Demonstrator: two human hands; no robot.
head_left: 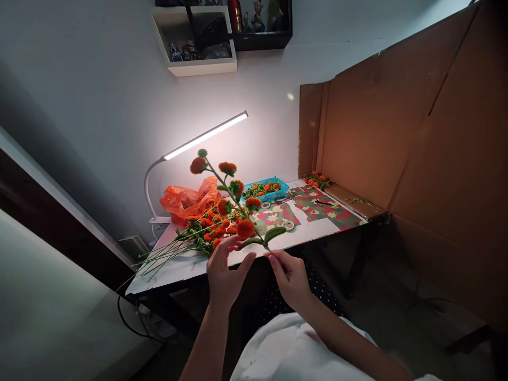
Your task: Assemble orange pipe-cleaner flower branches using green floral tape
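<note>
An artificial flower stem (234, 193) with several fuzzy orange blooms and green leaves rises in front of me, leaning to the left. My right hand (291, 278) pinches its lower end just below the two leaves (273, 234). Beside the lowest orange bloom (245, 228), my left hand (228, 270) is open, thumb and fingers apart. Its fingertips are close behind that bloom; whether they touch it I cannot tell. Behind the stem, a pile of similar orange flowers (206, 235) lies on the white table (317, 231), long thin stalks pointing left.
A lit desk lamp (206, 136) arches over the table. Further back are an orange plastic bag (184, 201) and a blue basket (286, 189) of flower pieces. Tape rolls (288, 226) lie on camouflage-patterned sheets (329, 209). A tall cardboard panel (397, 116) borders the right side.
</note>
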